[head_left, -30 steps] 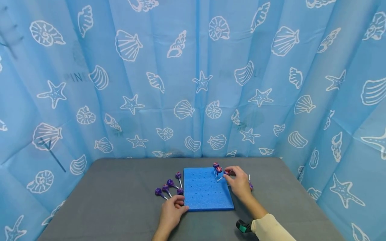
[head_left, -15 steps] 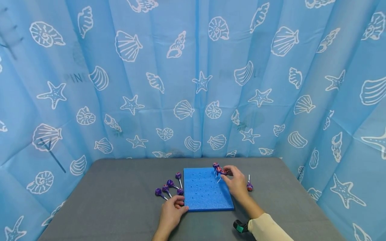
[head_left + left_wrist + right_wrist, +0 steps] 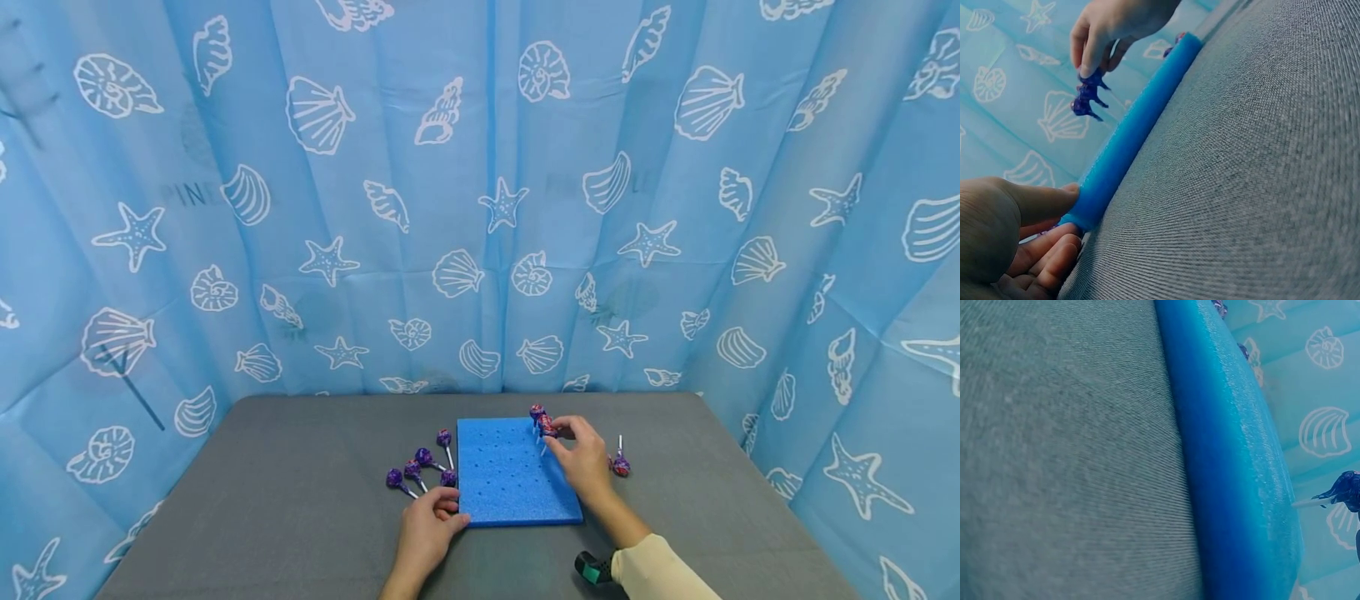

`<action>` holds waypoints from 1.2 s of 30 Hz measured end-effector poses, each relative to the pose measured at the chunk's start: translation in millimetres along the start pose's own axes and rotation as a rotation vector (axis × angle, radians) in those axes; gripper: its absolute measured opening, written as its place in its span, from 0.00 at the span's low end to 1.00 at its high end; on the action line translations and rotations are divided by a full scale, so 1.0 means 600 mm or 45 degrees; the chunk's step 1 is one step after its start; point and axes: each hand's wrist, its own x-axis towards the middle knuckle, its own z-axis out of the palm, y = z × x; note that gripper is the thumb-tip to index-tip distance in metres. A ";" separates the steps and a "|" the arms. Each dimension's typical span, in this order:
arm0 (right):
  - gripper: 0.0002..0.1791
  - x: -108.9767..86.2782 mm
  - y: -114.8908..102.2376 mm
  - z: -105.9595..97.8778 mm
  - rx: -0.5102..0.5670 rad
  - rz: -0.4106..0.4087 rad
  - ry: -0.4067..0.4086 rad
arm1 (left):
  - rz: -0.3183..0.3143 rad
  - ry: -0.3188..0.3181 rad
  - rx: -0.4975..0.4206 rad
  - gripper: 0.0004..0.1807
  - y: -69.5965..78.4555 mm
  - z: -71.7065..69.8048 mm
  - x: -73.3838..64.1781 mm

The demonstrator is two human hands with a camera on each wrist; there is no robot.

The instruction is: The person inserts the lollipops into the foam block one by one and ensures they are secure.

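Observation:
A blue foam board point(image 3: 510, 492) with rows of small holes lies on the grey table. My left hand point(image 3: 424, 533) grips its near left corner, thumb on top and fingers curled at the side, as the left wrist view shows. Over the far right part, my right hand point(image 3: 587, 467) pinches a purple-wrapped lollipop point(image 3: 550, 431) by its head, white stick pointing down at the board. Right beside it, lollipops point(image 3: 537, 411) stand upright in the board, partly overlapped by the held one. The right wrist view catches a lollipop point(image 3: 1346, 487) with its stick at the board's surface.
Several loose lollipops point(image 3: 423, 457) lie left of the board, close to my left hand. More lie to the right, one lollipop point(image 3: 621, 467) showing fully past my right hand. A blue shell-patterned curtain point(image 3: 480, 208) hangs behind the table point(image 3: 315, 492).
My right hand has moved slightly left with the lollipop, whose stick has swung from slanted to nearly upright beside the standing ones. My left hand has stayed at the board's corner.

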 end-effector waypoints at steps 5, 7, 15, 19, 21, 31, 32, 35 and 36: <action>0.13 -0.003 -0.002 0.002 0.012 0.011 -0.011 | 0.005 0.011 0.002 0.17 0.001 0.000 -0.002; 0.12 -0.005 -0.003 0.002 0.024 0.022 -0.027 | 0.005 0.014 0.004 0.17 0.001 0.000 -0.002; 0.09 -0.007 -0.003 0.001 0.046 -0.002 -0.045 | -0.003 0.002 0.001 0.17 0.002 -0.001 -0.002; 0.09 -0.008 -0.003 -0.001 0.053 -0.001 -0.044 | -0.015 -0.013 0.003 0.17 0.002 -0.002 -0.001; 0.10 -0.010 -0.003 -0.003 0.049 0.009 -0.046 | -0.020 -0.018 0.003 0.17 0.002 -0.003 -0.001; 0.14 -0.014 0.006 -0.012 0.027 -0.011 -0.027 | -0.008 -0.005 -0.013 0.17 0.001 -0.001 -0.001; 0.14 -0.015 0.007 -0.014 0.027 -0.016 -0.024 | -0.008 -0.006 -0.014 0.17 0.001 -0.001 -0.001; 0.14 -0.017 0.009 -0.021 0.009 -0.035 -0.024 | -0.002 -0.009 -0.019 0.17 0.000 -0.001 -0.001; 0.14 -0.017 0.010 -0.024 0.004 -0.036 -0.024 | 0.002 -0.010 -0.021 0.17 0.000 -0.001 -0.001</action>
